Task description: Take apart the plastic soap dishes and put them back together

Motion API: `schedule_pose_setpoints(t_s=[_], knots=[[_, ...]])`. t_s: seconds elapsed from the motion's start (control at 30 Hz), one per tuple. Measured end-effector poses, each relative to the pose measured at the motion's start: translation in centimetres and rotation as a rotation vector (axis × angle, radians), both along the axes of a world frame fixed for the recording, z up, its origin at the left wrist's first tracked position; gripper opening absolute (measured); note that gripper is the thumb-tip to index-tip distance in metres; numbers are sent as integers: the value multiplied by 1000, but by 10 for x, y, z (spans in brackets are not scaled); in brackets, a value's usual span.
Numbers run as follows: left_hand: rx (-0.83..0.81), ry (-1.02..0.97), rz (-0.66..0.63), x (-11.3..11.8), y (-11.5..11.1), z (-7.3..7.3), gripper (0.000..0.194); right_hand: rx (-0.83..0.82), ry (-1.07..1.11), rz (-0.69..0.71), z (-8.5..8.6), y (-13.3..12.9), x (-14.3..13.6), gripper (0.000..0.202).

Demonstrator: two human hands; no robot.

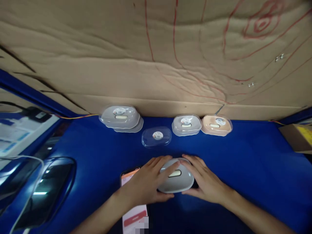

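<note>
A grey oval container (179,183) with a cream oblong piece on top sits low in the middle of the blue surface. From its left side my left hand (151,178) grips it, thumb below and fingers along the upper edge. My right hand (207,182) wraps round the right side, its fingertips on the top. A clear lid (156,137) with a round white label lies just behind. Partly under my left hand and forearm is a phone (135,218) with a lit screen.
Along the cardboard wall (109,78) stand stacked grey containers (122,117) at the left, a grey lidded container (186,125) and a peach one (216,125) at the right. A dark device (40,191) with cables lies at the left; a cardboard box (293,138) is at the right edge.
</note>
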State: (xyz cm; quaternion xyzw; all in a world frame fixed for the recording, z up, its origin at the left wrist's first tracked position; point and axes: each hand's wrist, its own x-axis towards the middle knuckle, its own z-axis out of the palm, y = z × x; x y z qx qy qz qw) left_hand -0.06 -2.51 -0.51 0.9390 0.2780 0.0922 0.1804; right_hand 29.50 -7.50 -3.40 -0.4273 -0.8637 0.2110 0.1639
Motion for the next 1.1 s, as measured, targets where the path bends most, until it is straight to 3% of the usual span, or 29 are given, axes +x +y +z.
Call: schedule_pose_setpoints(t_s=[0.2,0.53,0.7,0.9,1.1], knots=[[40,31,-17,2,-1,7,107,25,5,-11,0,0,-1,98],[8,5,-9,3,2,-1,109,24,0,-16,-4,-3,0,100],[50,16,15,5,0,10,103,14,41,3,-4,2,-1,95],[34,-10,30,7,-6,22,103,46,61,36,-5,12,0,106],[-4,-125,72,1,2,24,84,18,125,-72,-11,21,5,115]])
